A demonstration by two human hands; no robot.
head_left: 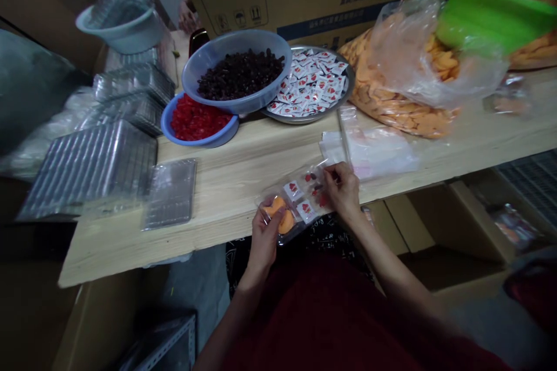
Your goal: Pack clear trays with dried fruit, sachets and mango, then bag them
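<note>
Dark red clothing point(331, 319) fills the bottom of my feed, above which I hold a clear plastic compartment tray point(300, 227) at the front edge of a pale wooden shelf point(209, 237). Inside are two orange pieces point(278, 214), two white red-printed sachets point(293, 190) and dark red bits point(311, 177). My left hand point(264, 239) curls closed around the tray's end; my right hand point(342, 191) pinches its far corner. Two blue bowls point(204, 64) and a steel tray point(304, 119) of sachets sit upper centre.
</note>
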